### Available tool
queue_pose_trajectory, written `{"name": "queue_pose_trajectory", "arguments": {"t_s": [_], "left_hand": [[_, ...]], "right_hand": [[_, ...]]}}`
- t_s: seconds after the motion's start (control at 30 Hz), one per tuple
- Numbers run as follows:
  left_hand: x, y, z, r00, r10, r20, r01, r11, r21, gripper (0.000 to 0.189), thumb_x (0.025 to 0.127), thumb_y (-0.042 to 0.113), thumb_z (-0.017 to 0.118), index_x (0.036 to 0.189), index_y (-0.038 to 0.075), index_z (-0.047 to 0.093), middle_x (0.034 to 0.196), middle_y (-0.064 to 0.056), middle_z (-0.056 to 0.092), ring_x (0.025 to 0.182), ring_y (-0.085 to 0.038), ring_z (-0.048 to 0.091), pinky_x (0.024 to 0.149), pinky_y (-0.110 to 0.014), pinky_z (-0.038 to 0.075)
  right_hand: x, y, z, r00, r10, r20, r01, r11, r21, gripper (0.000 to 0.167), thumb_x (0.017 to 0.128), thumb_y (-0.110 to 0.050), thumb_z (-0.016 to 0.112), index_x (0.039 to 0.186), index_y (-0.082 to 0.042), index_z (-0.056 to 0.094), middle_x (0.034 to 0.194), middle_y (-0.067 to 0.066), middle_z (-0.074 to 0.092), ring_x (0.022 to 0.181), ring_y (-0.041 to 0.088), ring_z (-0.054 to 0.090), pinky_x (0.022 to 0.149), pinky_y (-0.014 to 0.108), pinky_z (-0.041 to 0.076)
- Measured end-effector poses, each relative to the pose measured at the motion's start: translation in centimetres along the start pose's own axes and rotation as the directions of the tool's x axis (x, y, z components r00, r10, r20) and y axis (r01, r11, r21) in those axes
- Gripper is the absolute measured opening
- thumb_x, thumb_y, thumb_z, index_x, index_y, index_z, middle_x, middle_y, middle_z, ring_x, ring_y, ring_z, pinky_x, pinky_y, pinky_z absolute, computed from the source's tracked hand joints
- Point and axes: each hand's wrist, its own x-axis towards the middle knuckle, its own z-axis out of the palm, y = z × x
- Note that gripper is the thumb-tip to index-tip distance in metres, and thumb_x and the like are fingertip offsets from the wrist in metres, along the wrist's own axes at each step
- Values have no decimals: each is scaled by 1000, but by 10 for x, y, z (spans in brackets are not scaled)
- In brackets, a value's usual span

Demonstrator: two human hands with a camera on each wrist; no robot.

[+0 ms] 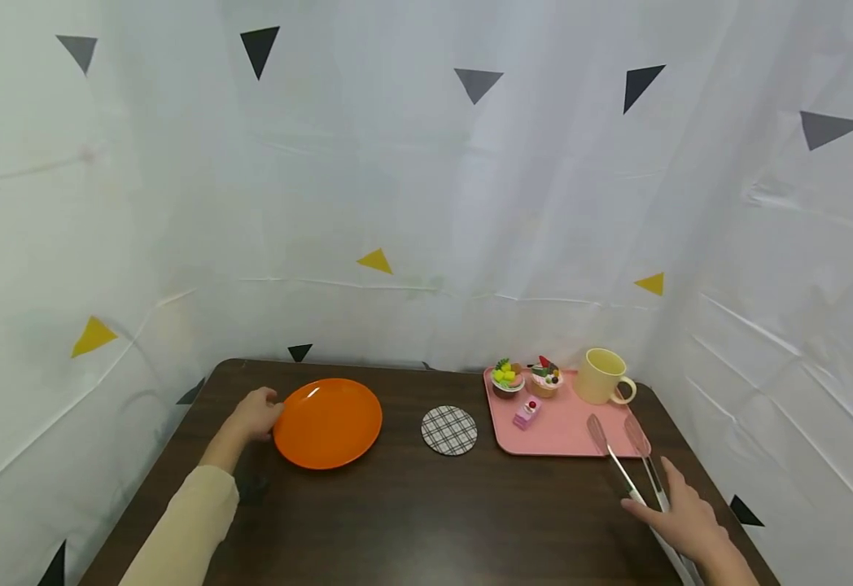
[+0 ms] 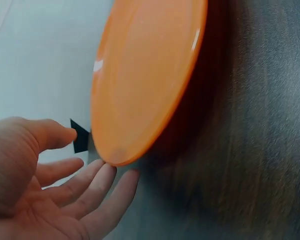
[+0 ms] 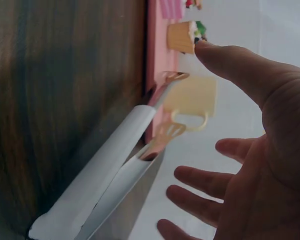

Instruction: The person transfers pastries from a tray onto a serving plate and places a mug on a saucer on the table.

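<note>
At the left side of the table, my left hand (image 1: 256,413) is beside an orange plate (image 1: 329,423). The left wrist view has its fingertips (image 2: 106,172) right at the plate's rim, while the thumb stands apart from it. On the right, my right hand (image 1: 679,517) hovers around the white handles of a pair of tongs (image 1: 620,468). Its fingers are spread, with the thumb apart, and the tongs' handles (image 3: 102,167) are not gripped. The tongs' slotted ends reach over a pink tray (image 1: 554,435).
On the tray stand a yellow mug (image 1: 599,376), two toy cupcakes (image 1: 507,381) and a small pink cake piece (image 1: 527,413). A round checked coaster (image 1: 449,430) lies between plate and tray on the dark wooden table (image 1: 426,521). White curtains (image 1: 426,179) with triangles surround the table's back and sides.
</note>
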Motion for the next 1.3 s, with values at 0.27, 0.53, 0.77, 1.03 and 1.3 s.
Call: {"name": "queue_pose_trajectory", "arguments": {"t_s": [0.27,0.53,0.77,1.03,1.3], "left_hand": [[5,-12,13,992,-123,-35,116,980,-161,47,111,13,48,146,-18,48,137,-38,56,95,-30,71,71,-32,66],[5,-20,21,990,-128,-61,110,964,-243,43,108,10,49,142,-16,52,128,-33,60,89,-24,70,71,-32,66],[8,-27,26,991,-131,-40,111,939,-325,46,109,9,50,146,-17,49,131,-32,61,92,-23,71,73,-33,66],[8,-29,27,992,-122,-26,106,930,-352,45,109,9,49,147,-17,47,132,-33,60,92,-22,71,74,-34,66],[8,-28,26,992,-126,-12,115,935,-336,46,110,10,49,148,-15,46,136,-32,58,98,-25,70,77,-34,66]], "right_hand": [[1,10,8,998,33,56,-36,998,56,125,93,-59,75,154,26,7,149,60,25,136,74,38,105,78,45],[25,36,25,999,-5,39,2,998,67,117,90,-58,79,150,25,23,135,53,47,117,63,58,93,69,54],[28,39,28,999,29,25,-30,998,47,99,91,-48,81,137,29,40,116,43,61,101,49,65,84,60,58],[14,30,25,999,32,-13,-31,997,68,80,93,-34,76,133,26,42,116,42,62,96,46,66,83,61,56],[17,36,26,997,64,-49,-59,992,111,77,94,-36,71,138,22,44,116,39,64,96,45,67,80,62,54]]}}
